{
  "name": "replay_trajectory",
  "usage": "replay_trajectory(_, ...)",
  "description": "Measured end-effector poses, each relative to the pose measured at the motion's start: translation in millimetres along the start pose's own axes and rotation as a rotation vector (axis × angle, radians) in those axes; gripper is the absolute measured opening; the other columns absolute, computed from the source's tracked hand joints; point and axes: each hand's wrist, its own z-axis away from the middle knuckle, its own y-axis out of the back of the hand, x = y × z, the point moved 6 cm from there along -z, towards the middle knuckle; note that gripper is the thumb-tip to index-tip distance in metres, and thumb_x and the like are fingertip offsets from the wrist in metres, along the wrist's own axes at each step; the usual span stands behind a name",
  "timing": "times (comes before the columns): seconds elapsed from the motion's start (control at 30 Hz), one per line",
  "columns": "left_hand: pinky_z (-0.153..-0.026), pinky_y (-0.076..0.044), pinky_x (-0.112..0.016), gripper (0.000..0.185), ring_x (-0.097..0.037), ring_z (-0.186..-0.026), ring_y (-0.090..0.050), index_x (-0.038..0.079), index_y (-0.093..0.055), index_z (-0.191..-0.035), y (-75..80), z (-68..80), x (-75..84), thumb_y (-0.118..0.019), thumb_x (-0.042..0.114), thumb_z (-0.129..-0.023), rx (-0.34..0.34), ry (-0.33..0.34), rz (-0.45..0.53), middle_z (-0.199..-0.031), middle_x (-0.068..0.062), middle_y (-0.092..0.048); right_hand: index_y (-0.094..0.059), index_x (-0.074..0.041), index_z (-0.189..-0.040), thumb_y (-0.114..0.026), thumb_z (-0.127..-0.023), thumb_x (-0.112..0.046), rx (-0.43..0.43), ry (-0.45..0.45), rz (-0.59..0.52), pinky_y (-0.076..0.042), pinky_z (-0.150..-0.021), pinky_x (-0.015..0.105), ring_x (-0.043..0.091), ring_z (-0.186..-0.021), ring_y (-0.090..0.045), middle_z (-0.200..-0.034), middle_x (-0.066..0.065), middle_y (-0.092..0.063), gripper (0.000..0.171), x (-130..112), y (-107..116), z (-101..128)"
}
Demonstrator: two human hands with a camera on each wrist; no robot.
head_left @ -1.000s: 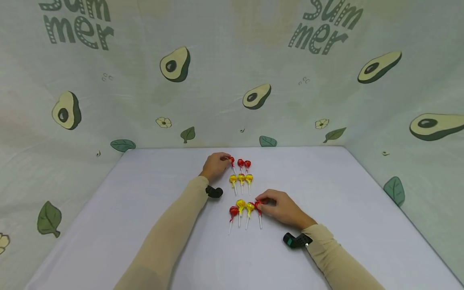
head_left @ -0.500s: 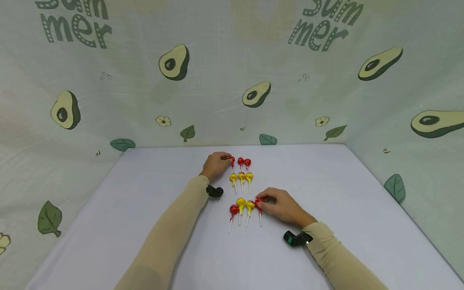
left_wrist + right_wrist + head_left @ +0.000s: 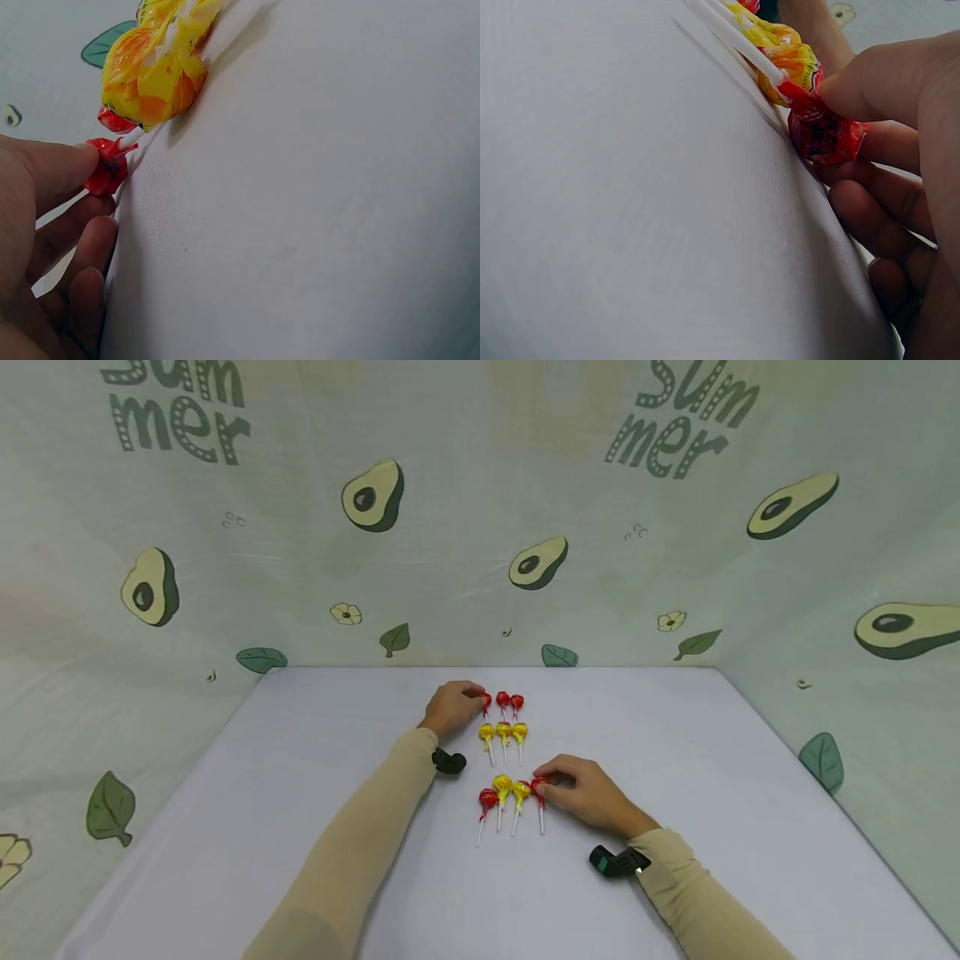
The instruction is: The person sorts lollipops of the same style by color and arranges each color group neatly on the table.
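At the left end of the far row, my left hand point(image 3: 454, 707) pinches a red lollipop point(image 3: 107, 166) by its wrapped head between thumb and finger. Two more red lollipops point(image 3: 503, 699) lie just right of it. Below them sits a row of yellow lollipops point(image 3: 503, 730). Nearer me, my right hand point(image 3: 588, 789) pinches the head of another red lollipop point(image 3: 825, 135) at the right end of the front row; its white stick points toward me. Two yellow lollipops point(image 3: 502, 787) and a red lollipop point(image 3: 487, 798) complete that row to the left.
A white table point(image 3: 337, 710) carries the lollipops. Behind it hangs a pale cloth point(image 3: 450, 568) printed with avocados and leaves. Each wrist wears a black strapped device, one at the left wrist point(image 3: 449, 762) and one at the right point(image 3: 617, 862).
The view shifts slightly as the head moves. Both hands keep their pinch on the red lollipops, and the rows look unchanged.
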Motion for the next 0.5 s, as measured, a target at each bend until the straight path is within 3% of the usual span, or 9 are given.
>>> replay_trajectory(0.5, -0.103, -0.042, -0.045, 0.028, -0.021, -0.122, -0.055, 0.022, -0.073, -0.122, -3.2, -3.3, -3.5, -0.066, 0.034, -0.097, -0.004, -0.035, -0.028, -0.124, 0.003, -0.067, -0.071, -0.026, -0.113, -0.070, -0.095, -0.035, -0.007, -0.012, 0.009, -0.048, -0.091, 0.039, 0.008, -0.097, -0.059, -0.102, -0.016, -0.064, 0.021, -1.1, -0.1, 0.0)
